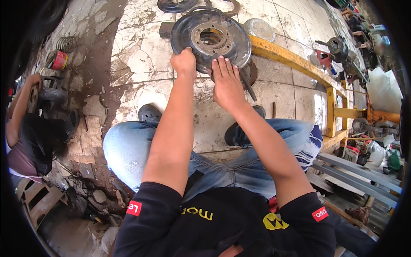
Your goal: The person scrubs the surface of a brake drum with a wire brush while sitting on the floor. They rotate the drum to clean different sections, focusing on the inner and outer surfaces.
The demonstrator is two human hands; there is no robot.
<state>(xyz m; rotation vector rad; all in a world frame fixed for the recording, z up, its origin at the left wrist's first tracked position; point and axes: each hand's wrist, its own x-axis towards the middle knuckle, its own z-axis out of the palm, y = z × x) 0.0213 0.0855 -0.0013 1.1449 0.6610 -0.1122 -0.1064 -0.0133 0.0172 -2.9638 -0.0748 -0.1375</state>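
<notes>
A round black brake backing plate (pixel 184 32), with a ring of bolt holes about its open centre, is held over the tiled floor in front of me. My left hand (pixel 185 63) is closed round its lower left rim. My right hand (pixel 227 83) lies with fingers stretched out on the lower edge of the plate, its palm toward me. Just right of that hand a dark flat metal bar (pixel 248 86) slants down from under the plate. Part of a rusty round piece (pixel 254 73) shows behind the bar; the rest is hidden.
A yellow steel frame (pixel 295 61) runs rightward from the plate. Beyond lie a second black plate (pixel 176 6), a curved brake shoe (pixel 233 7) and a round clear container (pixel 260 30). At left, another person (pixel 32 128) sits near a coil spring (pixel 66 44) and a red-yellow can (pixel 58 61).
</notes>
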